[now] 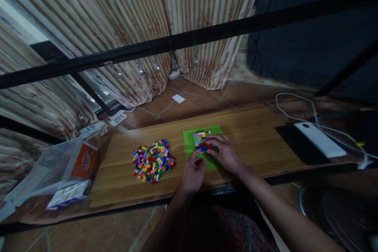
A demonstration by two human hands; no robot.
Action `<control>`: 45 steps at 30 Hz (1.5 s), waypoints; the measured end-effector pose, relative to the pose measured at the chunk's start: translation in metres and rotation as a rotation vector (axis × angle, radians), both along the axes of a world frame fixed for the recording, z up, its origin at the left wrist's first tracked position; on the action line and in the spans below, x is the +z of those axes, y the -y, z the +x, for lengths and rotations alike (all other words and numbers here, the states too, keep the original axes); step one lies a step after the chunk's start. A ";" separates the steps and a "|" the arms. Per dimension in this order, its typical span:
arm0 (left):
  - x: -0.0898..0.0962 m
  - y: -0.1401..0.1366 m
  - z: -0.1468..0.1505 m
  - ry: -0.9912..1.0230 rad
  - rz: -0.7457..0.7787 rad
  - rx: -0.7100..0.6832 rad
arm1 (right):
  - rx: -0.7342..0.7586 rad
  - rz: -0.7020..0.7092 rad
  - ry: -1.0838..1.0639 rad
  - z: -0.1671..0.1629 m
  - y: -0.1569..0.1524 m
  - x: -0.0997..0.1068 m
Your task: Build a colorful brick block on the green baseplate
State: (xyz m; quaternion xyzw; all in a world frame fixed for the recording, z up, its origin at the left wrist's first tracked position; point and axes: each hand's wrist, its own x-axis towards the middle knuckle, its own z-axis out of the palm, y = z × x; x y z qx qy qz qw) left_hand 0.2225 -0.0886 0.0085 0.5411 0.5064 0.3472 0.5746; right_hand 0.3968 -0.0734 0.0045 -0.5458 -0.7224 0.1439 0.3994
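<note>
A green studded baseplate [189,137] lies on the wooden board, with a patch of colourful toy bricks [201,137] built up on its middle. White, light blue, orange and yellow bricks form the far part; dark blue and red ones run along the near side. My right hand [226,154] reaches over the patch from the right, thumb and fingers closed around a red brick [209,147] at its near right corner. My left hand [194,171] rests at the near left of the plate, fingers loosely bent and apart, fingertips close to the blue bricks.
A heap of loose mixed bricks [152,161] lies left of the baseplate. Farther left stand a clear plastic bin [56,165] with an orange label and a small box [69,195]. At right are a black mat [291,145], a white device [319,139] and a white cable [314,114].
</note>
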 end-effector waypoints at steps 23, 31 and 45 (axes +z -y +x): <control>-0.013 -0.001 0.024 -0.296 0.165 -0.190 | -0.406 -0.277 -0.401 -0.015 -0.008 -0.024; -0.015 0.003 0.024 -0.308 0.209 -0.241 | -0.413 -0.271 -0.445 -0.019 -0.010 -0.033; -0.013 0.019 0.012 -0.272 0.254 -0.138 | -0.375 -0.395 -0.586 -0.005 -0.021 -0.042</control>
